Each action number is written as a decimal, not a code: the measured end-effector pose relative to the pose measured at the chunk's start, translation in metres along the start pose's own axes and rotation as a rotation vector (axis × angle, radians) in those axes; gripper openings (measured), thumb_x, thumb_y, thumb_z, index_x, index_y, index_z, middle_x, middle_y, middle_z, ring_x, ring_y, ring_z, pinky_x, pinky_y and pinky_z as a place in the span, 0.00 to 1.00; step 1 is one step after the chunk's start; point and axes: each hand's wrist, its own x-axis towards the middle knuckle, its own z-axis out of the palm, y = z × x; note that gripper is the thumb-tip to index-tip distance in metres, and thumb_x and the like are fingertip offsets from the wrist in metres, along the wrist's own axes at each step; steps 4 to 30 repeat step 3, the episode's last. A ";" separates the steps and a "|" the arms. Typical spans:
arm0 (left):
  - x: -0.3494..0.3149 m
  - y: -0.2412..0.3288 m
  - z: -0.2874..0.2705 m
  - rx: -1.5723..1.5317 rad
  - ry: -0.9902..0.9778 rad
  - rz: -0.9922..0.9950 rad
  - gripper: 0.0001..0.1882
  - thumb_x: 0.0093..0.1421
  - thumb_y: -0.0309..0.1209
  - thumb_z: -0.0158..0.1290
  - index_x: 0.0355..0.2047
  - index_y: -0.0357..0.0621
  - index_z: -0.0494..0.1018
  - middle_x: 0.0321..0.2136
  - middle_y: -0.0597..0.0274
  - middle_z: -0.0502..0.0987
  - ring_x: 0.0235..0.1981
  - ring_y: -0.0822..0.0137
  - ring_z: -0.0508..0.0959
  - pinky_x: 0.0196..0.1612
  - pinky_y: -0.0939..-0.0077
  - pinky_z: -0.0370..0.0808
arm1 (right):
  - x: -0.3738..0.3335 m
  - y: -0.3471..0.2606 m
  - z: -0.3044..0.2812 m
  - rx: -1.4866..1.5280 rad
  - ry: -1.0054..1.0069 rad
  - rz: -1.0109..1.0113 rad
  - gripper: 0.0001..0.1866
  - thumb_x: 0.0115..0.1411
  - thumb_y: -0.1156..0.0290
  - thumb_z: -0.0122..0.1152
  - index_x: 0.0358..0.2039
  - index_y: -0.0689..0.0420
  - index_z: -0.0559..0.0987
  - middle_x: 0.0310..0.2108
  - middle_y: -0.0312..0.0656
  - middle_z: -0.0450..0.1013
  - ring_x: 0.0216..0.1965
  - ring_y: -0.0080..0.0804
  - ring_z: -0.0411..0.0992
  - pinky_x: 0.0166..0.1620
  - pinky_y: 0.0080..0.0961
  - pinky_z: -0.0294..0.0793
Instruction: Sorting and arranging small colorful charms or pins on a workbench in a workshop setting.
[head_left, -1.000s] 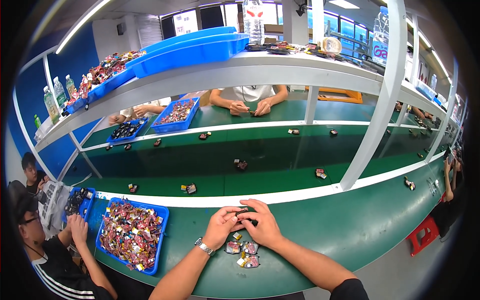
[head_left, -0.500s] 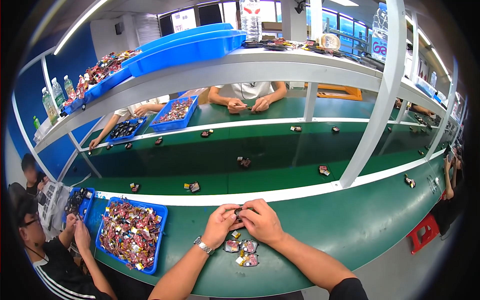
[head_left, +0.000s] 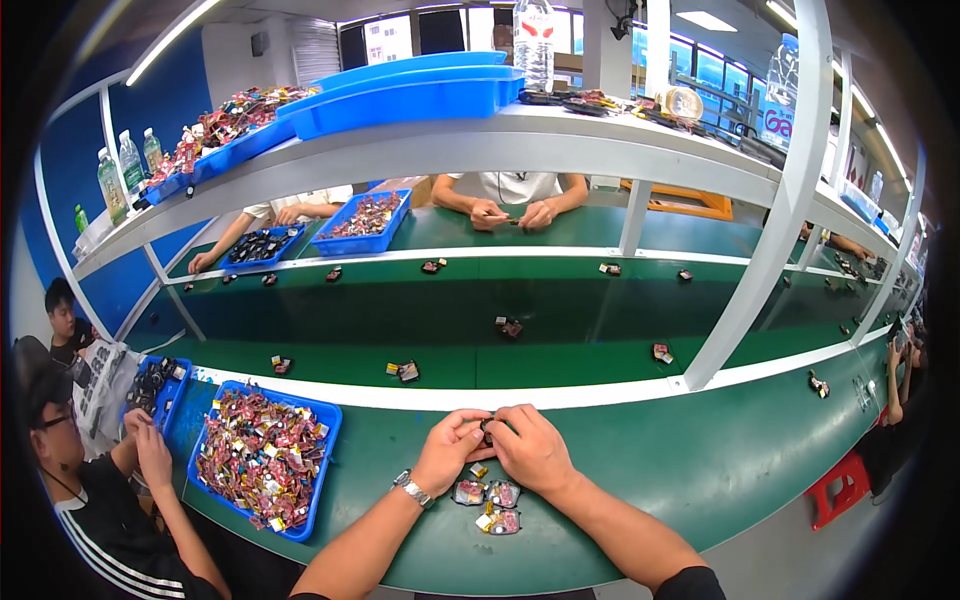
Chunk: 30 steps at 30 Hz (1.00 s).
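Note:
Over the green tabletop, my left hand and my right hand are closed together on a small black casing. The fingers cover most of it, so its inside cannot be made out. Just below the hands lie several small electronic units, among them a red circuit board in a dark casing, another unit beside it, and a third unit with a yellow-and-white part. A small yellow-and-white piece lies close under my left fingers.
Left of my arms stands a blue tray heaped with red circuit boards. A seated co-worker works beyond it, near a blue tray of black casings. A white post and an overhead shelf stand ahead. Scattered units lie across the sunken green strip.
The view has shifted a little, so the shelf and far bench sit lower and farther right. Both hands stay on the black casing, with only slight finger movement. The units below them have not moved.

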 end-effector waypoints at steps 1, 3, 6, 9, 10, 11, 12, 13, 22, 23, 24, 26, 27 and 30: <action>0.000 -0.001 -0.002 0.006 0.006 -0.007 0.13 0.68 0.21 0.43 0.52 0.35 0.64 0.48 0.49 0.75 0.48 0.61 0.78 0.52 0.65 0.79 | -0.001 0.001 0.002 -0.009 -0.009 -0.014 0.13 0.42 0.79 0.66 0.31 0.57 0.78 0.35 0.38 0.72 0.37 0.37 0.72 0.39 0.30 0.76; -0.001 -0.002 -0.002 0.013 0.018 -0.009 0.13 0.68 0.22 0.43 0.52 0.35 0.63 0.49 0.49 0.74 0.48 0.60 0.78 0.52 0.65 0.79 | -0.002 0.001 0.004 -0.033 -0.027 -0.039 0.12 0.43 0.79 0.65 0.31 0.57 0.78 0.36 0.39 0.73 0.38 0.37 0.72 0.40 0.29 0.76; -0.001 -0.002 -0.002 0.013 0.018 -0.009 0.13 0.68 0.22 0.43 0.52 0.35 0.63 0.49 0.49 0.74 0.48 0.60 0.78 0.52 0.65 0.79 | -0.002 0.001 0.004 -0.033 -0.027 -0.039 0.12 0.43 0.79 0.65 0.31 0.57 0.78 0.36 0.39 0.73 0.38 0.37 0.72 0.40 0.29 0.76; -0.001 -0.002 -0.002 0.013 0.018 -0.009 0.13 0.68 0.22 0.43 0.52 0.35 0.63 0.49 0.49 0.74 0.48 0.60 0.78 0.52 0.65 0.79 | -0.002 0.001 0.004 -0.033 -0.027 -0.039 0.12 0.43 0.79 0.65 0.31 0.57 0.78 0.36 0.39 0.73 0.38 0.37 0.72 0.40 0.29 0.76; -0.001 -0.002 -0.002 0.013 0.018 -0.009 0.13 0.68 0.22 0.43 0.52 0.35 0.63 0.49 0.49 0.74 0.48 0.60 0.78 0.52 0.65 0.79 | -0.002 0.001 0.004 -0.033 -0.027 -0.039 0.12 0.43 0.79 0.65 0.31 0.57 0.78 0.36 0.39 0.73 0.38 0.37 0.72 0.40 0.29 0.76; -0.001 -0.002 -0.002 0.013 0.018 -0.009 0.13 0.68 0.22 0.43 0.52 0.35 0.63 0.49 0.49 0.74 0.48 0.60 0.78 0.52 0.65 0.79 | -0.002 0.001 0.004 -0.033 -0.027 -0.039 0.12 0.43 0.79 0.65 0.31 0.57 0.78 0.36 0.39 0.73 0.38 0.37 0.72 0.40 0.29 0.76; -0.001 -0.002 -0.002 0.013 0.018 -0.009 0.13 0.68 0.22 0.43 0.52 0.35 0.63 0.49 0.49 0.74 0.48 0.60 0.78 0.52 0.65 0.79 | -0.002 0.001 0.004 -0.033 -0.027 -0.039 0.12 0.43 0.79 0.65 0.31 0.57 0.78 0.36 0.39 0.73 0.38 0.37 0.72 0.40 0.29 0.76; -0.001 -0.002 -0.002 0.013 0.018 -0.009 0.13 0.68 0.22 0.43 0.52 0.35 0.63 0.49 0.49 0.74 0.48 0.60 0.78 0.52 0.65 0.79 | -0.002 0.001 0.004 -0.033 -0.027 -0.039 0.12 0.43 0.79 0.65 0.31 0.57 0.78 0.36 0.39 0.73 0.38 0.37 0.72 0.40 0.29 0.76; -0.001 -0.002 -0.002 0.013 0.018 -0.009 0.13 0.68 0.22 0.43 0.52 0.35 0.63 0.49 0.49 0.74 0.48 0.60 0.78 0.52 0.65 0.79 | -0.002 0.001 0.004 -0.033 -0.027 -0.039 0.12 0.43 0.79 0.65 0.31 0.57 0.78 0.36 0.39 0.73 0.38 0.37 0.72 0.40 0.29 0.76; -0.001 -0.002 -0.002 0.013 0.018 -0.009 0.13 0.68 0.22 0.43 0.52 0.35 0.63 0.49 0.49 0.74 0.48 0.60 0.78 0.52 0.65 0.79 | -0.002 0.001 0.004 -0.033 -0.027 -0.039 0.12 0.43 0.79 0.65 0.31 0.57 0.78 0.36 0.39 0.73 0.38 0.37 0.72 0.40 0.29 0.76; -0.001 -0.002 -0.002 0.013 0.018 -0.009 0.13 0.68 0.22 0.43 0.52 0.35 0.63 0.49 0.49 0.74 0.48 0.60 0.78 0.52 0.65 0.79 | -0.002 0.001 0.004 -0.033 -0.027 -0.039 0.12 0.43 0.79 0.65 0.31 0.57 0.78 0.36 0.39 0.73 0.38 0.37 0.72 0.40 0.29 0.76; -0.001 -0.002 -0.002 0.013 0.018 -0.009 0.13 0.68 0.22 0.43 0.52 0.35 0.63 0.49 0.49 0.74 0.48 0.60 0.78 0.52 0.65 0.79 | -0.002 0.001 0.004 -0.033 -0.027 -0.039 0.12 0.43 0.79 0.65 0.31 0.57 0.78 0.36 0.39 0.73 0.38 0.37 0.72 0.40 0.29 0.76; -0.001 -0.002 -0.002 0.013 0.018 -0.009 0.13 0.68 0.22 0.43 0.52 0.35 0.63 0.49 0.49 0.74 0.48 0.60 0.78 0.52 0.65 0.79 | -0.002 0.001 0.004 -0.033 -0.027 -0.039 0.12 0.43 0.79 0.65 0.31 0.57 0.78 0.36 0.39 0.73 0.38 0.37 0.72 0.40 0.29 0.76; -0.001 -0.002 -0.002 0.013 0.018 -0.009 0.13 0.68 0.22 0.43 0.52 0.35 0.63 0.49 0.49 0.74 0.48 0.60 0.78 0.52 0.65 0.79 | -0.002 0.001 0.004 -0.033 -0.027 -0.039 0.12 0.43 0.79 0.65 0.31 0.57 0.78 0.36 0.39 0.73 0.38 0.37 0.72 0.40 0.29 0.76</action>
